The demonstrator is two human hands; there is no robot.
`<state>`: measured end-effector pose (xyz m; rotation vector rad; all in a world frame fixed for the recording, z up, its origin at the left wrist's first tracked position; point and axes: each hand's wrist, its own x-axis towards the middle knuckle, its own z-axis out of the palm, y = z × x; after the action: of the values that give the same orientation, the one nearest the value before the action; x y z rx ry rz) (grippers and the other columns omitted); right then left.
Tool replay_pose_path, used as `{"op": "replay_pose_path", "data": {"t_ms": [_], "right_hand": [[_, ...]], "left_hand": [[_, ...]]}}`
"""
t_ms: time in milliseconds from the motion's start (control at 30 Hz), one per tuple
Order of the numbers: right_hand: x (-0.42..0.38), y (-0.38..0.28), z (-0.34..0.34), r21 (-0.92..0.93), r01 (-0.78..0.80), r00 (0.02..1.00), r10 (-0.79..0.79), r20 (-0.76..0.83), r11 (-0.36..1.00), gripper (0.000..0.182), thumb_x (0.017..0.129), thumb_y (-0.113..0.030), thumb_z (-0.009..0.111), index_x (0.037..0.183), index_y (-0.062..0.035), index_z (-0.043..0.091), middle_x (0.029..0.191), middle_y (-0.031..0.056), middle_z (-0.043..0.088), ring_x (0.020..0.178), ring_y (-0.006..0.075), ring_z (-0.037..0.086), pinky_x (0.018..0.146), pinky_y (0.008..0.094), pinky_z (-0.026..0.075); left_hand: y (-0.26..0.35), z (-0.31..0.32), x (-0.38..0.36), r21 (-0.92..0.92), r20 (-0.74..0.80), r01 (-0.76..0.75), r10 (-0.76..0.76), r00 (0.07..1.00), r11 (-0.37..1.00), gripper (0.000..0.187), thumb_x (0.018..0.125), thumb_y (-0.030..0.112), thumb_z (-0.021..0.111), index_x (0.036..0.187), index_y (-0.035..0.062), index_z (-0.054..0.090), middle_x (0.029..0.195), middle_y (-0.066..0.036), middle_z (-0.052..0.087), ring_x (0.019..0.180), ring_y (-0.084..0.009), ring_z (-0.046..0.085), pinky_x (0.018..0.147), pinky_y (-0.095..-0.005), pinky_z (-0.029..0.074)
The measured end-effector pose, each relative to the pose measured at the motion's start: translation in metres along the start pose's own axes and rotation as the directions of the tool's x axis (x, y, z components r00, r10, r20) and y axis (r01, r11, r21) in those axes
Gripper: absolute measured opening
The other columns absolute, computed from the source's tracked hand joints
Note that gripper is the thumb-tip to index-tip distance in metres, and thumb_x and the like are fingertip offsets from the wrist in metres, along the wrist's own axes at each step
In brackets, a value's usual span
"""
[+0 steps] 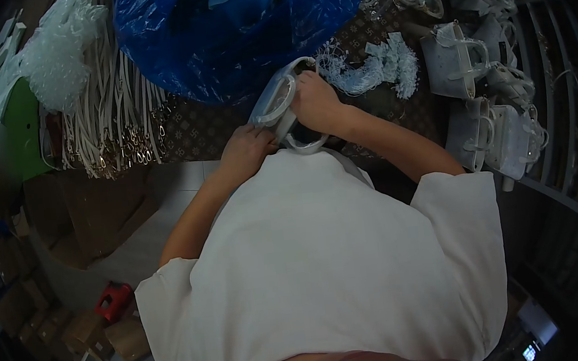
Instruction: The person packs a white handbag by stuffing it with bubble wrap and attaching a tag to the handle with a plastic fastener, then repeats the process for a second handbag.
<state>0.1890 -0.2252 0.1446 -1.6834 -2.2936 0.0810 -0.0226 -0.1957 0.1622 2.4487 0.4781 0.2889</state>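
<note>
A white handbag [269, 103] with plastic-wrapped handles lies tilted at the table's near edge, close against my body. My left hand [249, 149] is closed on its lower left side, near the base of a handle. My right hand [316, 100] is at the bag's opening, with bent fingers at the upper rim; the fingertips are partly hidden inside or behind it. One wrapped handle loops toward me below my right hand. Beside the bag on the right lies a bunch of white stringy tags [368, 66].
A large blue plastic bag [219, 54] fills the far middle. On the left hang many white straps [108, 101] with gold clasps, beside bubble wrap [67, 49]. Several finished-looking white handbags [451, 65] stand at the right. A brown box [88, 216] sits below the table's left side.
</note>
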Motion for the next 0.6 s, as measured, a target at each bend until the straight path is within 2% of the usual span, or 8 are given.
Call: {"op": "replay_pose_path", "data": {"t_ms": [167, 233, 267, 367, 400, 433, 567, 600], "right_hand": [[0.003, 0.026, 0.029, 0.237, -0.077, 0.967, 0.014, 0.256, 0.968, 0.023, 0.080, -0.016, 0.047, 0.087, -0.0008, 0.063, 0.085, 0.0167, 0.063, 0.086, 0.0296, 0.059, 0.089, 0.0396, 0.037], [0.030, 0.023, -0.013, 0.245, -0.054, 0.765, -0.118, 0.633, 0.968, 0.022, 0.079, -0.016, 0.048, 0.080, 0.0001, 0.063, 0.088, 0.0175, 0.063, 0.091, 0.0270, 0.060, 0.091, 0.0404, 0.036], [0.031, 0.020, -0.016, 0.237, -0.065, 0.773, -0.101, 0.626, 0.969, 0.022, 0.079, -0.016, 0.048, 0.080, 0.0001, 0.063, 0.088, 0.0175, 0.063, 0.091, 0.0270, 0.060, 0.091, 0.0404, 0.036], [0.023, 0.011, -0.026, 0.217, -0.281, 0.829, 0.123, 0.545, 0.935, 0.016, 0.073, -0.011, 0.051, 0.069, -0.0006, 0.063, 0.086, 0.0156, 0.062, 0.087, 0.0279, 0.057, 0.083, 0.0394, 0.039], [0.018, 0.009, -0.029, 0.026, -0.087, 0.978, 0.081, 0.190, 0.996, 0.016, 0.073, -0.013, 0.054, 0.066, -0.0011, 0.062, 0.086, 0.0132, 0.058, 0.085, 0.0271, 0.054, 0.079, 0.0372, 0.039], [0.014, 0.008, -0.031, -0.226, 0.030, 0.984, -0.069, -0.164, 0.974, 0.017, 0.073, -0.014, 0.057, 0.063, -0.0016, 0.061, 0.086, 0.0107, 0.055, 0.083, 0.0263, 0.051, 0.075, 0.0350, 0.040], [0.016, 0.035, -0.025, -0.307, -0.046, 0.979, -0.018, -0.204, 0.951, 0.011, 0.068, -0.013, 0.062, 0.065, -0.0027, 0.062, 0.081, 0.0063, 0.050, 0.081, 0.0223, 0.045, 0.072, 0.0321, 0.038], [0.017, 0.036, -0.018, -0.198, -0.109, 0.976, 0.067, -0.208, 0.974, 0.009, 0.067, -0.012, 0.061, 0.064, -0.0036, 0.062, 0.080, 0.0079, 0.051, 0.082, 0.0233, 0.046, 0.071, 0.0328, 0.038]], "left_hand": [[0.002, 0.004, 0.003, 0.025, -0.052, -0.040, 0.041, 0.998, 0.999, 0.014, 0.074, 0.013, 0.064, 0.079, 0.0040, 0.055, 0.076, -0.011, 0.057, 0.073, -0.0284, 0.052, 0.066, -0.0373, 0.043], [0.003, 0.002, 0.007, 0.036, -0.068, -0.039, 0.041, 0.997, 0.999, 0.014, 0.073, 0.013, 0.065, 0.079, 0.0042, 0.056, 0.075, -0.011, 0.057, 0.072, -0.0280, 0.052, 0.066, -0.0369, 0.044], [0.002, 0.003, 0.007, 0.041, -0.062, -0.058, 0.060, 0.996, 0.997, 0.014, 0.073, 0.013, 0.065, 0.079, 0.0042, 0.056, 0.075, -0.011, 0.057, 0.072, -0.0280, 0.052, 0.066, -0.0369, 0.044], [-0.004, 0.009, 0.004, 0.115, -0.040, -0.048, 0.053, 0.998, 0.992, 0.014, 0.074, 0.016, 0.064, 0.077, 0.0042, 0.057, 0.072, -0.012, 0.059, 0.071, -0.0269, 0.056, 0.065, -0.0365, 0.045], [-0.005, 0.010, 0.002, 0.133, -0.035, -0.057, 0.062, 0.997, 0.989, 0.014, 0.074, 0.016, 0.064, 0.076, 0.0041, 0.057, 0.072, -0.011, 0.059, 0.071, -0.0269, 0.056, 0.064, -0.0366, 0.046], [-0.005, 0.010, 0.000, 0.151, -0.030, -0.064, 0.069, 0.997, 0.987, 0.014, 0.073, 0.016, 0.064, 0.074, 0.0041, 0.057, 0.071, -0.011, 0.059, 0.070, -0.0268, 0.056, 0.063, -0.0367, 0.046], [-0.001, 0.011, 0.002, 0.187, -0.003, -0.131, 0.134, 0.991, 0.974, 0.015, 0.074, 0.016, 0.064, 0.071, 0.0040, 0.056, 0.071, -0.011, 0.059, 0.068, -0.0263, 0.056, 0.061, -0.0361, 0.046], [0.000, 0.013, 0.003, 0.197, 0.043, -0.098, 0.091, 0.995, 0.975, 0.015, 0.073, 0.016, 0.065, 0.072, 0.0034, 0.057, 0.071, -0.011, 0.059, 0.068, -0.0263, 0.056, 0.061, -0.0363, 0.046]]}}
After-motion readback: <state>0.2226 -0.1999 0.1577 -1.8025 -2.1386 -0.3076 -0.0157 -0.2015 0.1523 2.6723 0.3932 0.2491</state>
